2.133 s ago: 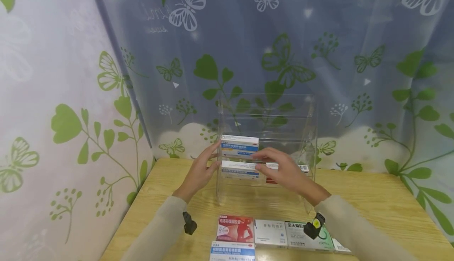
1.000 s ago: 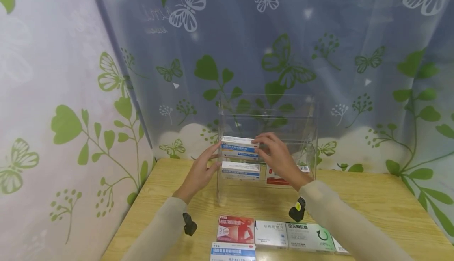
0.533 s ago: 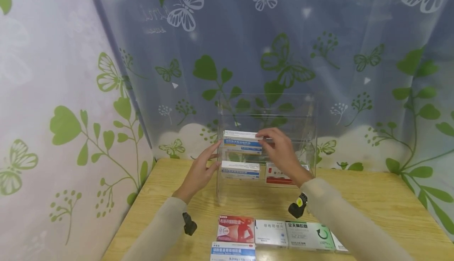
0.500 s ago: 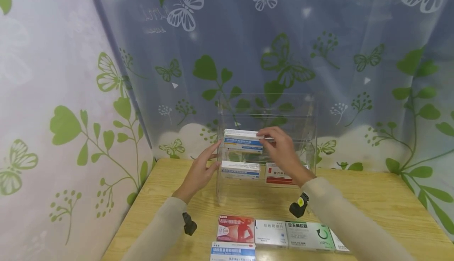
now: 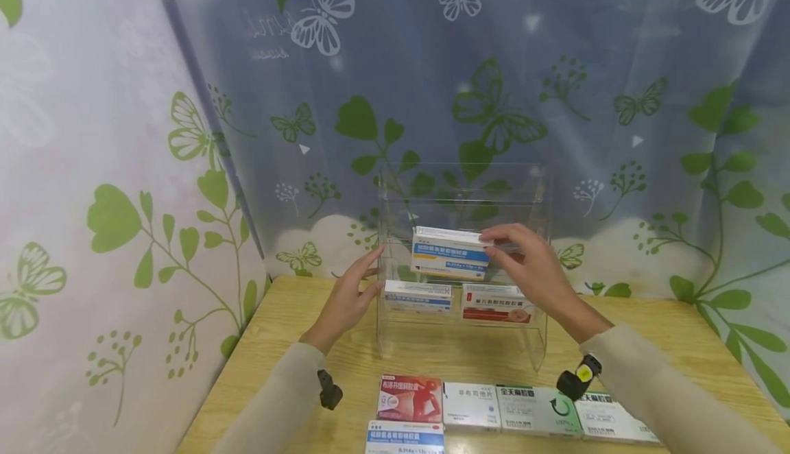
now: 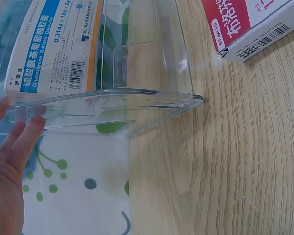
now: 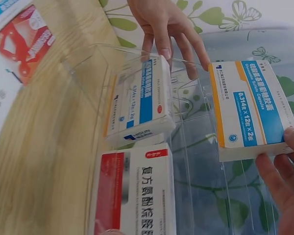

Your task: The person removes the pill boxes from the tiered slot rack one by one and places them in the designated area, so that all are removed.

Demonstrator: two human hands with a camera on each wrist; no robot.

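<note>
My right hand (image 5: 533,265) pinches the right end of a blue-and-white medicine box (image 5: 450,254), thumb in front and fingers at the top edge. The box is raised and slightly tilted in front of the middle tier of a clear acrylic display rack (image 5: 540,344). My left hand (image 5: 345,300) rests against the rack's left side panel with its fingers extended, also seen in the left wrist view. On the lower tier stand a matching blue-and-white box (image 7: 139,100) at the left and a red-and-white medicine box (image 7: 132,191) at the right.
On the wooden table (image 5: 290,385) before the rack lie a red box (image 5: 409,399), a white box (image 5: 470,404), two green-and-white boxes (image 5: 537,411) and another blue-and-white box (image 5: 404,437). A patterned curtain (image 5: 395,97) hangs behind the rack.
My right hand took hold of the blue-and-white box at the middle tier's left, lifted it and carried it right and forward. My left hand stayed at the side panel.
</note>
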